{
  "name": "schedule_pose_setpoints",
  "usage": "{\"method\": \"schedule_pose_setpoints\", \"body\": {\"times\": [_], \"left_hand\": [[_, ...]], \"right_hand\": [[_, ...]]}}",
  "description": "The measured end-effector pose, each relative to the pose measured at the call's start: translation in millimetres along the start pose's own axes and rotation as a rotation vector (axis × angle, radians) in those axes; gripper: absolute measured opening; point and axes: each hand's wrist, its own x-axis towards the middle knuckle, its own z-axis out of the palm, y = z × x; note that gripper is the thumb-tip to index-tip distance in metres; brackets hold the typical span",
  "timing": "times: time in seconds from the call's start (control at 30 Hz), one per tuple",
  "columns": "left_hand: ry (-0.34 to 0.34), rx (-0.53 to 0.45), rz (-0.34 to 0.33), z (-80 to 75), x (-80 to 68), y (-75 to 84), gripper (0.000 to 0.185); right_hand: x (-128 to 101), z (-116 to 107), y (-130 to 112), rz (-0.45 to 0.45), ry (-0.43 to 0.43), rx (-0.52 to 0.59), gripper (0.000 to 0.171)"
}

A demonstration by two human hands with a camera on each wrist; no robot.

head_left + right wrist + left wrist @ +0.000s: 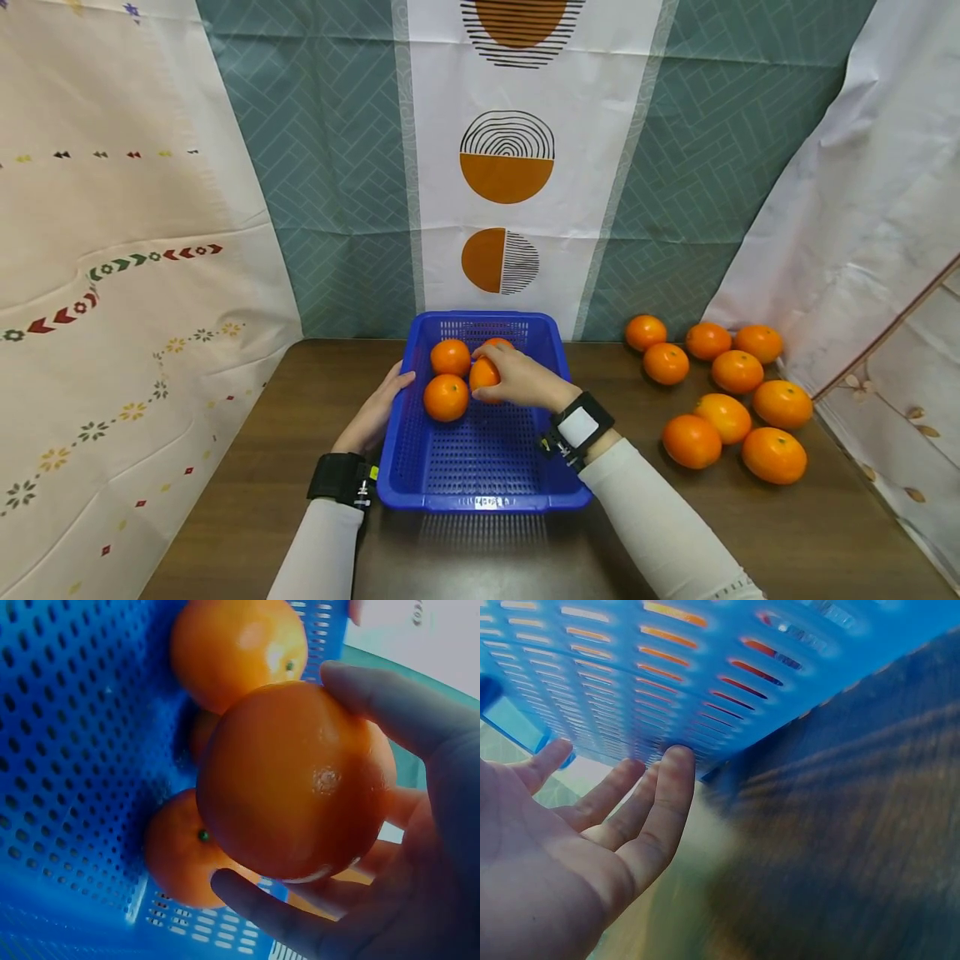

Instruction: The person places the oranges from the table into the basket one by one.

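Note:
A blue plastic basket (495, 467) with slotted walls stands on the table, and several oranges are in its far half. My right hand (525, 379) reaches over the right rim and grips one orange (483, 375), with thumb and fingers spread around it in the right wrist view. Beside that fruit lie a rear-left orange (450, 357) and a front-left orange (447, 398); another orange (497, 342) behind is partly hidden by my hand. At the basket's left side, my left hand (375, 410) touches the outer wall, its fingertips (676, 769) against the slots with the fingers relaxed.
Several loose oranges (737, 372) lie in a group on the right of the brown wooden table (255, 500). A patterned cloth (506, 283) hangs behind the table's back edge, and white cloths (142, 375) hang at both sides.

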Motion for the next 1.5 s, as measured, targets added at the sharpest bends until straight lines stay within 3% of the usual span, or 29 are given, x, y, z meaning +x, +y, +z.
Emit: {"method": "schedule_pose_setpoints", "body": {"times": [0.43, 0.67, 1.17, 1.5], "left_hand": [[-0.005, -0.015, 0.001, 0.1, 0.7, 0.8, 0.062], [-0.015, -0.026, 0.006, -0.8, 1.8, -0.5, 0.063], [-0.011, -0.004, 0.004, -2.1, 0.9, -1.7, 0.063], [-0.012, -0.001, 0.008, -1.0, 1.0, -2.6, 0.064]], "right_hand": [[0.6, 6.1, -0.9, 0.087, -0.089, -0.124, 0.063], [-0.7, 7.4, -3.3, 0.114, -0.112, -0.139, 0.063], [2.2, 20.4, -5.5, 0.077, -0.2, -0.201, 0.061], [2.3, 24.0, -3.8, 0.064, -0.167, -0.284, 0.06]]}}
